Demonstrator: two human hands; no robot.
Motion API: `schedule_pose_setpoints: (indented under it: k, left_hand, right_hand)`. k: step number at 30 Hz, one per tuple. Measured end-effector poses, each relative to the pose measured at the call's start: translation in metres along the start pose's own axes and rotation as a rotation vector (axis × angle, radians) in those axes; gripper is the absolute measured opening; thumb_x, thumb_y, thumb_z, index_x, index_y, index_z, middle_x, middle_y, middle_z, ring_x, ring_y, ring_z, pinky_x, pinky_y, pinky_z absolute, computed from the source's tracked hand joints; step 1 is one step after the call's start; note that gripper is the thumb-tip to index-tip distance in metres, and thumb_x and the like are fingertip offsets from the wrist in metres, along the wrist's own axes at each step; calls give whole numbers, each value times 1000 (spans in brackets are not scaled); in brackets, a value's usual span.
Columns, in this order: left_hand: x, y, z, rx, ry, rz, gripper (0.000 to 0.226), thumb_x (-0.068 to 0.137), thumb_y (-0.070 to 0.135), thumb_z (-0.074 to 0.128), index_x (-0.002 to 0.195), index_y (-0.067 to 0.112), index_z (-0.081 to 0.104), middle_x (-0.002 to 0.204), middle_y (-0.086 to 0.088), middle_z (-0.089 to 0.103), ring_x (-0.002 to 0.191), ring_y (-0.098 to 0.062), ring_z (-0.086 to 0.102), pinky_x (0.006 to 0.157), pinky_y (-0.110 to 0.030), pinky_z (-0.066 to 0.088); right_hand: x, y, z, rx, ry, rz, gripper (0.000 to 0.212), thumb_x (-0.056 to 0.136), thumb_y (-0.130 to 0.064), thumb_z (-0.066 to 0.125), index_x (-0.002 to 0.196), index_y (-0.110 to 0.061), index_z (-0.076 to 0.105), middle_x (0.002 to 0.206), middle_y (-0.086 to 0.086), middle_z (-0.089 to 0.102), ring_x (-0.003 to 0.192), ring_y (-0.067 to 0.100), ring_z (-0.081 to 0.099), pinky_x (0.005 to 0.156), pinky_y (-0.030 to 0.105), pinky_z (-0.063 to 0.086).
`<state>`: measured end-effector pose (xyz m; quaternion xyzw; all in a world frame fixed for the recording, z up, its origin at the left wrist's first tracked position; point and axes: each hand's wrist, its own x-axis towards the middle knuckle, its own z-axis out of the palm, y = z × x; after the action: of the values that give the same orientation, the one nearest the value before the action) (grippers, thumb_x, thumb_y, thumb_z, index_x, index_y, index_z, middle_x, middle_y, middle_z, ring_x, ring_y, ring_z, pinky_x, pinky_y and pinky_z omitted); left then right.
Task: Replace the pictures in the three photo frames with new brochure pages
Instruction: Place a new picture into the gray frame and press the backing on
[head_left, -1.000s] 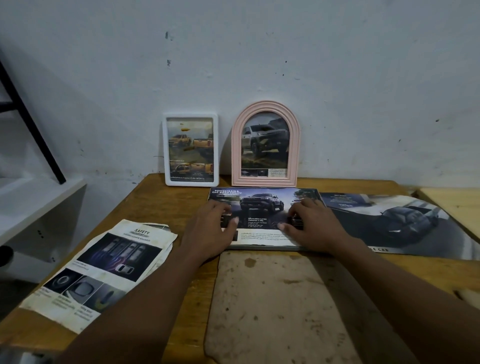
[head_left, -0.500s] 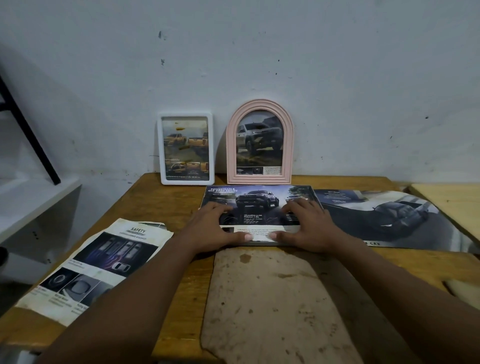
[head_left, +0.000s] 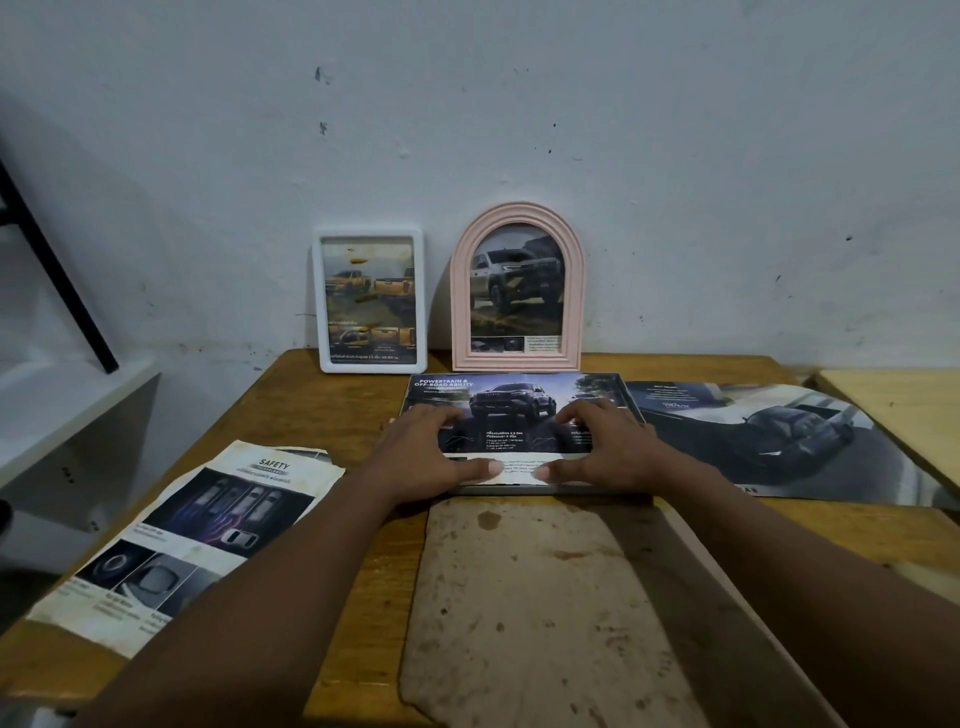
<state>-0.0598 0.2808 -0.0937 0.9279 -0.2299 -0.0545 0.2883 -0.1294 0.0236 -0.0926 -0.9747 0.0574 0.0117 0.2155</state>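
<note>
1. Head view looks down on a worn wooden table (head_left: 322, 415) pushed against a scuffed pale wall (head_left: 519, 130); a stained board (head_left: 530, 608) lies on it just below both hands, and a white shelf (head_left: 62, 410) stands far out past the left hand.
2. Left hand (head_left: 431, 452) and right hand (head_left: 613, 449) lie flat, fingers spread, pressing down on a brochure page (head_left: 511, 410) that sits in a dark rectangular frame (head_left: 621, 395); neither hand grips anything, and the thumbs nearly meet on the page's white lower strip.
3. Frame and page lie flat with the long axis running from hand to hand, the printed heading on the edge beyond the fingertips.
4. Beyond the hands, a white frame (head_left: 371, 301) and a pink arched frame (head_left: 517, 288) lean upright against the wall, each holding a truck picture.
5. Outward of the left hand lies a creased safety page (head_left: 192, 540); outward of the right hand, a large dark car page (head_left: 769, 441).
6. Most of the dark frame is hidden under page and hands; small print is unreadable, and the car page runs out of view.
</note>
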Motion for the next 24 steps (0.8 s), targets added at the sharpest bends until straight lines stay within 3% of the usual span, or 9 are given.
schedule_pose_setpoints:
  k: [4,12,19,24]
  left_hand:
    - [1,-3,3,14,68,-21,87,63,85,70,137,44,51,144,5,50,133,-21,47,109,-53,43]
    - [-23,17,4,128,184,-5,76,78,76,67,142,41,47,146,4,46,133,-20,43,106,-44,46]
    - [-77,34,14,291,299,-52,71,90,68,56,148,32,40,151,-4,43,134,-25,47,103,-48,50]
    - [-113,44,19,375,261,-66,70,95,65,50,151,26,34,156,-6,37,131,-30,51,102,-46,49]
  right_hand:
    - [-2,2,0,45,83,-10,65,73,-77,64,123,-40,48,140,-2,50,127,23,47,108,57,35]
    - [-31,6,-14,32,247,61,45,83,-58,67,119,-36,53,126,-4,59,115,19,54,98,54,48]
    - [-93,18,-16,-83,324,172,49,84,-54,66,123,-29,50,130,2,59,114,25,56,94,53,51]
    - [-136,29,-7,-168,307,279,54,86,-49,61,130,-23,45,133,6,54,120,30,53,93,48,51]
